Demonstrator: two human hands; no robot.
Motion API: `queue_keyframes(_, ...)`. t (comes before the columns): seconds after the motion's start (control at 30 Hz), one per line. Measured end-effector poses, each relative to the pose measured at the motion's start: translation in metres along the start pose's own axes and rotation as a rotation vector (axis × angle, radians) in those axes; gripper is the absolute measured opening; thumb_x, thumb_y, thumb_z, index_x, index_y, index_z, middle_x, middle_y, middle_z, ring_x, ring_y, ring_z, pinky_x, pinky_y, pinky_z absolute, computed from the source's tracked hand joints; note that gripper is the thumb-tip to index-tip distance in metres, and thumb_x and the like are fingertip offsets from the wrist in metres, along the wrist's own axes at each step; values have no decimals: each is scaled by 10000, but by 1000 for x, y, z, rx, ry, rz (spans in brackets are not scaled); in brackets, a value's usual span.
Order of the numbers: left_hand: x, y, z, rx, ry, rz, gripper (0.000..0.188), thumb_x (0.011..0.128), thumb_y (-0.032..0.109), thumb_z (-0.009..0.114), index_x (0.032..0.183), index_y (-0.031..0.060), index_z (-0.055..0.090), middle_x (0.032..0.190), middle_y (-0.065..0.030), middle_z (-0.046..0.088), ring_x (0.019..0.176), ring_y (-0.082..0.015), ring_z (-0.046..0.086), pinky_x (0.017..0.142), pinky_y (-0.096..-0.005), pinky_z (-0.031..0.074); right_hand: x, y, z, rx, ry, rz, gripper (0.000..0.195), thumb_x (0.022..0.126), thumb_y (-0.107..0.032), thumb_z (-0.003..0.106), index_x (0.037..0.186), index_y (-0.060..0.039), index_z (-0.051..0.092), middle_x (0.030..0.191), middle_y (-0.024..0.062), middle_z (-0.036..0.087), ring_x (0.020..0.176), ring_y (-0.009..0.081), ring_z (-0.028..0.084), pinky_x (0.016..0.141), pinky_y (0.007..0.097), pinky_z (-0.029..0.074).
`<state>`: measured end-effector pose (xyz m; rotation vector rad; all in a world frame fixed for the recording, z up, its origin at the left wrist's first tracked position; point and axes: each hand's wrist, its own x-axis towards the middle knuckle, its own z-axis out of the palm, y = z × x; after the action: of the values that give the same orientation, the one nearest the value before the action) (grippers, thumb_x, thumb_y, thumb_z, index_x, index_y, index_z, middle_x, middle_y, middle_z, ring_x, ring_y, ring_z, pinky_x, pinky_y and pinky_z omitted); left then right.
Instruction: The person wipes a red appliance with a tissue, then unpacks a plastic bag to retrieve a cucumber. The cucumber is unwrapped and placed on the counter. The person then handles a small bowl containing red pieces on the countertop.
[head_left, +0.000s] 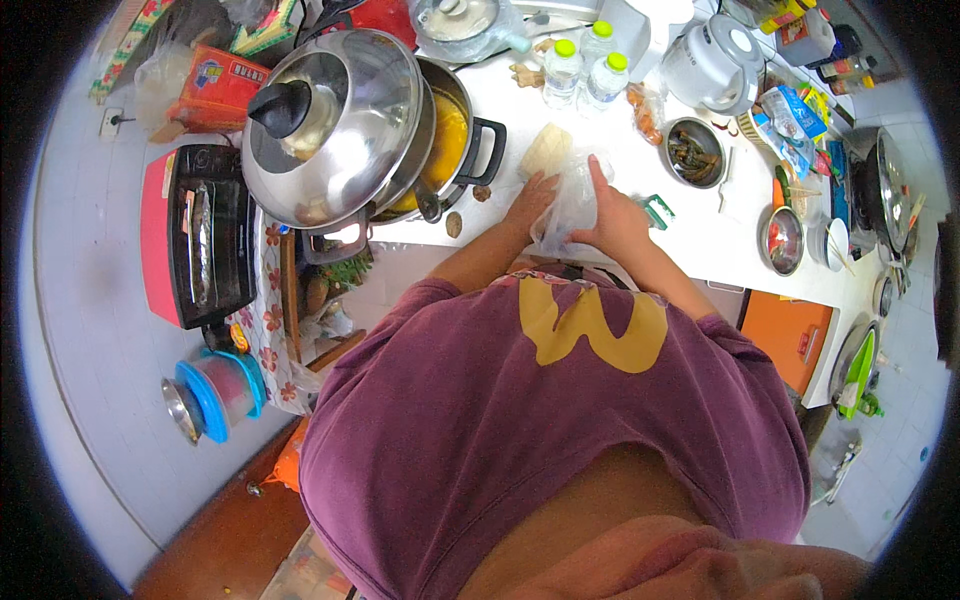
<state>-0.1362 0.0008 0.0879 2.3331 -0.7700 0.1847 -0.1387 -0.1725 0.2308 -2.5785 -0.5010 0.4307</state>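
Observation:
Both hands are at the front of the white countertop (637, 259), around a clear plastic bag (571, 196). On the left of the bag, my left hand (534, 199) reaches up with its fingertips at a pale, wrapped block (547, 150); whether it grips the bag or the block cannot be told. My right hand (619, 217) is on the bag's right side, thumb low at its edge and index finger stretched along it. A small green-edged item (658, 212) lies just right of that hand.
A large steel pot (465, 112) with yellow liquid and a tilted lid (360, 97) stands at left. Behind are capped bottles (561, 75) and a white appliance (709, 64). Bowls (694, 152), (781, 240) sit to the right. A black-and-red oven (214, 232) is at far left.

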Motion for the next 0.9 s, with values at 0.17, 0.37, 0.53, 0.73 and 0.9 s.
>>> queue_keyframes(0.17, -13, -39, 30, -323, -297, -280, 370, 815, 229, 520, 1143, 59, 530, 1061, -138, 585, 1003, -275, 546, 906, -391, 416, 34, 51, 87, 15, -271, 21, 696, 655, -376, 734, 1213, -38, 493, 979, 199, 624, 899, 363, 604, 760, 401, 483)
queue_keyframes(0.37, -13, -9, -3, -232, 170, -238, 316, 782, 123, 555, 1088, 45, 573, 1095, -178, 542, 1016, -310, 532, 909, -382, 418, 25, 72, 116, 104, 36, 5, 269, 800, -257, 559, 894, -11, 612, 917, 210, 616, 834, 384, 585, 732, 444, 477)
queue_keyframes(0.53, -15, 5, -34, -561, -17, -509, 405, 779, 85, 547, 1180, 34, 534, 1169, -183, 526, 1073, -303, 524, 927, -363, 411, 18, 75, 94, 977, 202, 498, 264, 896, -203, 451, 1051, -5, 533, 863, 50, 558, 759, 223, 547, 679, 360, 453)
queue_keyframes(0.73, -31, -40, 15, -1079, 401, -1068, 399, 888, 236, 511, 1225, 25, 479, 1178, -130, 513, 1066, -274, 520, 906, -390, 424, 34, 68, 84, 691, 456, 241, 241, 896, -192, 433, 999, -20, 566, 839, 112, 581, 795, 211, 551, 735, 377, 448)
queue_keyframes(0.9, 0, -35, 4, -1750, 372, -1389, 589, 889, 465, 490, 1316, 78, 366, 1237, -145, 460, 1152, -312, 452, 959, -472, 386, 42, 20, 21, 703, 304, 57, 225, 861, -136, 433, 986, -13, 573, 868, 81, 593, 797, 161, 529, 725, 326, 454)
